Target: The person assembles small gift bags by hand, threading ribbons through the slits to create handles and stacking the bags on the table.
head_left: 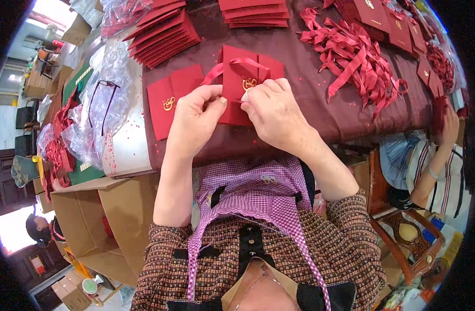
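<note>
A small red paper bag with a gold emblem stands at the table's near edge between my hands. A red ribbon arches across its front, and another length shows at its left side. My left hand is closed in a pinch beside the bag's left edge; what is between its fingertips is hidden. Against the front of the bag, my right hand pinches what looks like a thin end of ribbon, partly covering the emblem. Another red bag lies flat just left of my left hand.
Stacked red bags and a second stack sit at the far side. Loose red ribbons heap at the right. Eyeglasses rest on clear plastic at the left. A cardboard box stands below; a co-worker's hand is at far right.
</note>
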`<state>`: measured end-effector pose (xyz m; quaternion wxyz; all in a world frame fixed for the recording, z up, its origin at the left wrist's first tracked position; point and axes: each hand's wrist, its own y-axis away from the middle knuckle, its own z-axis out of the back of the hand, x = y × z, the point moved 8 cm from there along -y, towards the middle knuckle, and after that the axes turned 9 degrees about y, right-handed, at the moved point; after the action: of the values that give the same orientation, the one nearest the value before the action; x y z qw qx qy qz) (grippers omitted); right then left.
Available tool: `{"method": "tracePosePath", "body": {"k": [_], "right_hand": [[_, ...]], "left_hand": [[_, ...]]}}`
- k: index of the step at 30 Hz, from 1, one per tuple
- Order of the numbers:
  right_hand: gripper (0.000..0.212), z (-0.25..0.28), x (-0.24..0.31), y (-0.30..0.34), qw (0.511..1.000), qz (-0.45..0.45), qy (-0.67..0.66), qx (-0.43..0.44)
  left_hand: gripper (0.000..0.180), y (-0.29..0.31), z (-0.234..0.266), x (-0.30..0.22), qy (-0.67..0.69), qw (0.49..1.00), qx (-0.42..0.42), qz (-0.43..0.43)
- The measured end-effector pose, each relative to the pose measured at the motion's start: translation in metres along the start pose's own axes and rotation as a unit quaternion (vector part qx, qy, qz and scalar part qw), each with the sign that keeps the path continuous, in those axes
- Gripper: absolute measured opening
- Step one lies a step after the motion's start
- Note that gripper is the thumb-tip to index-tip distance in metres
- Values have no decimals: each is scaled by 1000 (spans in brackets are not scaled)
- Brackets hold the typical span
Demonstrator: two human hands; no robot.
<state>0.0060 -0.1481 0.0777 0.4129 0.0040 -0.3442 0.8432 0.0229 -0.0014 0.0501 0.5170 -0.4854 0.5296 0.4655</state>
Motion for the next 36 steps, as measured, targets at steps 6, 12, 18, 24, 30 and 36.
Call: {"method": "tracePosePath", "body": {"k": [6, 12, 18, 24, 30, 36], "right_hand": [[11, 5, 1, -6, 1000, 2, -17, 8], [7, 4, -2, -13, 997, -8, -63, 42], [9, -6, -11, -20, 987, -32, -124, 99], [10, 4, 23, -28, 985, 106, 115, 77], [9, -2, 7, -26, 996, 63, 19, 64], [9, -8, 2, -24, 995, 32, -19, 95]], "left_hand": [[25, 5, -9, -17, -59, 994, 59, -66], [27, 6, -10, -19, -100, 990, 52, -83], [24, 8, -15, -22, -136, 986, 45, -88], [24, 7, -16, -20, -161, 982, 29, -90], [24, 4, -7, -5, -82, 994, 4, -69], [20, 7, -9, -10, -137, 987, -15, -88]]}}
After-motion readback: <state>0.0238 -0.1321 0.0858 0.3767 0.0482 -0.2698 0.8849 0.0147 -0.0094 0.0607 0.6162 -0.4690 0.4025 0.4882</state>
